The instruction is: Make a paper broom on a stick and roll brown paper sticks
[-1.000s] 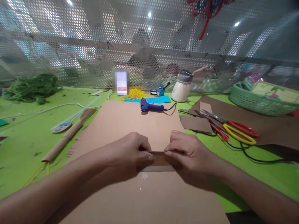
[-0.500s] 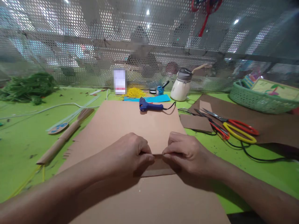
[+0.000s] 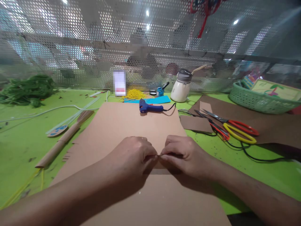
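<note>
- We pinch a thin brown paper strip [image 3: 160, 155] with thumb and fingers of our left hand [image 3: 135, 152] and right hand [image 3: 183, 153], fingertips close together;
- we hold it over the tan sheet [image 3: 138, 127];
- beyond lies our blue glue gun [image 3: 151, 108]; scissors [image 3: 226, 121] rest to our right.

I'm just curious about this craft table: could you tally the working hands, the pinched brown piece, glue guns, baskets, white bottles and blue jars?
Hands (left hand, right hand): 2
Pinched brown piece: 1
Glue gun: 1
Basket: 1
White bottle: 1
Blue jar: 1
Total: 7
</note>
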Action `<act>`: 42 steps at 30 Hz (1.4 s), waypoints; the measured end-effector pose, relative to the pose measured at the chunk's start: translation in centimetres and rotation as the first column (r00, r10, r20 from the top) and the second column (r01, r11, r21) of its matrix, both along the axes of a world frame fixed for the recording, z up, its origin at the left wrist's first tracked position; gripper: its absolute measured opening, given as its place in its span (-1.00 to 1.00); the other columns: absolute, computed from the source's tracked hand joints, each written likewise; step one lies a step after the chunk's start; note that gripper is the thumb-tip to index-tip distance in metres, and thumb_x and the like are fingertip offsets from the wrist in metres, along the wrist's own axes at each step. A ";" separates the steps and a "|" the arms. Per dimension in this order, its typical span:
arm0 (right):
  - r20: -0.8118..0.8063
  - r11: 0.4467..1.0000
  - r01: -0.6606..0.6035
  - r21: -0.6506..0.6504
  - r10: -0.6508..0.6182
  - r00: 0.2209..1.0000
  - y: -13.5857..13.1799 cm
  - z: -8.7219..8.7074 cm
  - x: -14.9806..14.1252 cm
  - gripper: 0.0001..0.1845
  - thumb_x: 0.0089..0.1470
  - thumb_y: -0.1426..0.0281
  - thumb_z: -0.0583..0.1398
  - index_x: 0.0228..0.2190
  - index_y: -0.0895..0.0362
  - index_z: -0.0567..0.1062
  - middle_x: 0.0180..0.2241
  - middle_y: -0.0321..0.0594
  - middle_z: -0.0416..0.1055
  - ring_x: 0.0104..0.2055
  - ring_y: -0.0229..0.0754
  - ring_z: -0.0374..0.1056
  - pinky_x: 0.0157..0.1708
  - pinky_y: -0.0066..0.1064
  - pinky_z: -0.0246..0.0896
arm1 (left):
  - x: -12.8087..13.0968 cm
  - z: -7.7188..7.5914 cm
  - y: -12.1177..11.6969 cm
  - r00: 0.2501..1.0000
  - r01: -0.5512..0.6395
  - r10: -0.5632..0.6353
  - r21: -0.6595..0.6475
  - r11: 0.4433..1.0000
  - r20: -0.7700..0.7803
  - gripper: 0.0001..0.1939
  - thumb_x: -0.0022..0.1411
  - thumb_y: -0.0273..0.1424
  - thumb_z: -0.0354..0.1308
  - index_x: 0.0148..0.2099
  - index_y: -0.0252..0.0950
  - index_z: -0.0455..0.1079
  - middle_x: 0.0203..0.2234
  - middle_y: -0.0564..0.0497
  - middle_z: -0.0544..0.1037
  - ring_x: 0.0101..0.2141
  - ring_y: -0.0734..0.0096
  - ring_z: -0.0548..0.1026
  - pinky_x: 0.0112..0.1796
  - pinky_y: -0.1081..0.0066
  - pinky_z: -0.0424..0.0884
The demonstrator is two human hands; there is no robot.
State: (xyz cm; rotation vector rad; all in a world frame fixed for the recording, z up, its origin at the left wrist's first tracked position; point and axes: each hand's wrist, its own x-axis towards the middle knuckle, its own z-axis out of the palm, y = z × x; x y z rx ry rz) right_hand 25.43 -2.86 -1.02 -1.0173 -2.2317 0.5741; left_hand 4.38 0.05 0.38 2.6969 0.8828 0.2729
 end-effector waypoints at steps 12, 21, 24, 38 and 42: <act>-0.061 0.998 0.056 0.032 -0.054 0.997 -0.3 0.5 0.1 -0.87 0.07 0.56 0.25 -0.49 0.21 0.58 -0.50 -0.26 0.37 -0.42 -0.29 0.31 -0.44 -0.48 0.14 | -0.8 1.4 0.6 1.000 -0.018 0.016 -0.209 0.978 -0.008 -0.71 0.25 -0.43 0.01 -0.51 -0.26 0.41 -0.65 0.08 0.45 -0.60 0.50 0.33 -0.48 0.45 0.14; 0.043 0.998 0.047 -0.034 -0.046 0.998 -0.2 0.5 -0.4 -0.87 0.14 0.52 0.23 -0.40 0.21 0.60 -0.46 -0.24 0.39 -0.38 -0.27 0.32 -0.38 -0.46 0.17 | -1.3 1.6 0.7 0.998 -0.033 0.026 -0.127 0.991 -0.059 -0.79 0.12 -0.53 0.06 -0.46 -0.19 0.46 -0.62 0.08 0.50 -0.55 0.41 0.43 -0.46 0.45 0.18; 0.089 0.999 0.053 -0.001 -0.053 0.995 -0.3 0.7 -0.7 -0.84 0.17 0.49 0.21 -0.38 0.21 0.62 -0.46 -0.22 0.40 -0.37 -0.25 0.32 -0.37 -0.43 0.16 | -1.0 1.4 0.4 0.996 -0.051 0.046 -0.060 0.997 -0.075 -0.80 0.15 -0.48 0.07 -0.46 -0.19 0.45 -0.62 0.06 0.50 -0.56 0.40 0.42 -0.48 0.44 0.17; -0.055 0.981 0.168 -0.099 -0.174 0.983 0.8 1.1 1.4 -0.79 0.07 0.56 0.22 -0.57 0.17 0.52 -0.50 -0.29 0.38 -0.42 -0.27 0.33 -0.39 -0.43 0.18 | -2.0 3.0 2.5 0.986 -0.117 0.091 -0.190 0.975 -0.139 -0.69 0.21 -0.43 -0.01 -0.52 -0.22 0.45 -0.61 0.09 0.53 -0.57 0.47 0.40 -0.44 0.47 0.24; -0.071 0.975 0.175 -0.135 -0.186 0.980 1.0 1.1 1.6 -0.81 0.06 0.53 0.23 -0.57 0.16 0.52 -0.50 -0.28 0.38 -0.41 -0.26 0.32 -0.39 -0.42 0.17 | -2.3 2.9 3.2 0.977 -0.177 0.132 -0.291 0.940 -0.169 -0.68 0.25 -0.33 -0.01 -0.49 -0.24 0.46 -0.60 0.09 0.53 -0.55 0.46 0.41 -0.48 0.48 0.21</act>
